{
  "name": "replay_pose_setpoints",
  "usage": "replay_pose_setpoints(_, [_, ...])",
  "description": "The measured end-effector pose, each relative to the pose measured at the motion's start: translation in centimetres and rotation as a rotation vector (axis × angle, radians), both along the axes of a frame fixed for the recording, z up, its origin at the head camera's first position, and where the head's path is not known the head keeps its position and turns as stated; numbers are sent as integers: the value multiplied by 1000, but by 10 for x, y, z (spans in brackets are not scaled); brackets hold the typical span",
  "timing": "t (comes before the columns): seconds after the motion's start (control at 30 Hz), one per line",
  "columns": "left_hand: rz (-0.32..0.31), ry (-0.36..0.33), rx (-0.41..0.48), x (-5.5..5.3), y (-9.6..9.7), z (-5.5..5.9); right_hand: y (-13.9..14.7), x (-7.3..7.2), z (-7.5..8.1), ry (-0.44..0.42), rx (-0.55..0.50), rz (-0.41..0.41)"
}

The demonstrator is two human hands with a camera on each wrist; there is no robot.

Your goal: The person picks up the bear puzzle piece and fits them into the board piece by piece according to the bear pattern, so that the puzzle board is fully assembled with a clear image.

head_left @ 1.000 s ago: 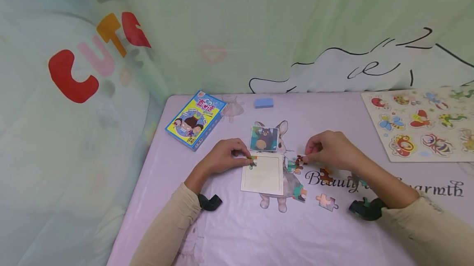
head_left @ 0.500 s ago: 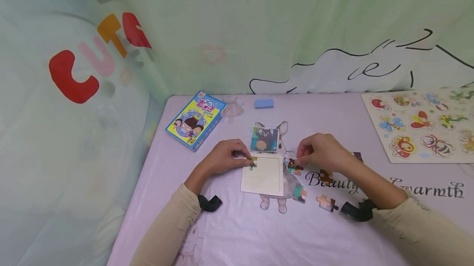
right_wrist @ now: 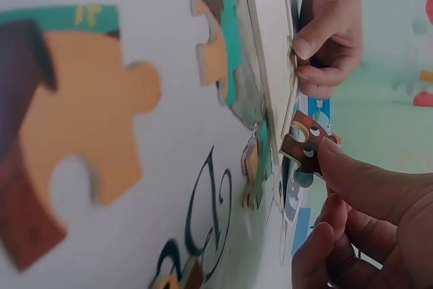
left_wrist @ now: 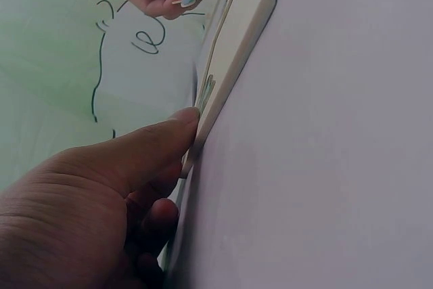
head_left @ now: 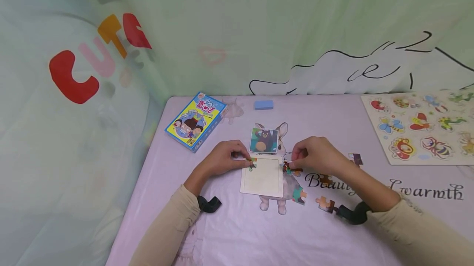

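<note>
A pale square puzzle board lies on the table, with one jigsaw piece in its upper left corner. My left hand pinches the board's edge at that corner, the thumb over the piece. Just off the board's right side, my right hand pinches a brown jigsaw piece printed with a bear's eyes, raised and tilted. Below it lies another green and orange piece. Loose pieces lie to the right, among them a green one and an orange one.
A bear picture card lies at the board's far edge. Further back sit a small blue block and a blue-yellow box. A large insect puzzle board covers the back right. Fabric walls stand behind and at left.
My right hand has moved left toward the puzzle board with the brown jigsaw piece, uncovering a dark piece farther right. The left hand stays at the board's corner.
</note>
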State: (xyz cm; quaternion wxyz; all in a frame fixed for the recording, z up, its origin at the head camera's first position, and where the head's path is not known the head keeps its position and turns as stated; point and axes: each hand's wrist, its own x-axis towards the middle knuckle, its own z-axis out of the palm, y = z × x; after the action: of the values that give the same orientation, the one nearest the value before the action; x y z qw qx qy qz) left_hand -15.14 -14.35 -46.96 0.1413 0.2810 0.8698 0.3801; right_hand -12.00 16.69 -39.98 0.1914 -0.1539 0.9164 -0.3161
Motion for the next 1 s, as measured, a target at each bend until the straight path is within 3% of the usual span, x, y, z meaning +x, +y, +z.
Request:
replay_pose_setpoints(0.4, [-20, 30, 0, -1, -1, 0, -25, -3, 0, 22, -70, 42])
replay_pose_setpoints(0.63, [-17, 17, 7, -2, 0, 1, -40, -5, -9, 27, -54, 55])
replay_pose_setpoints(1.0, [-17, 9, 10, 0, 0, 2, -54, -6, -12, 111, -19, 82])
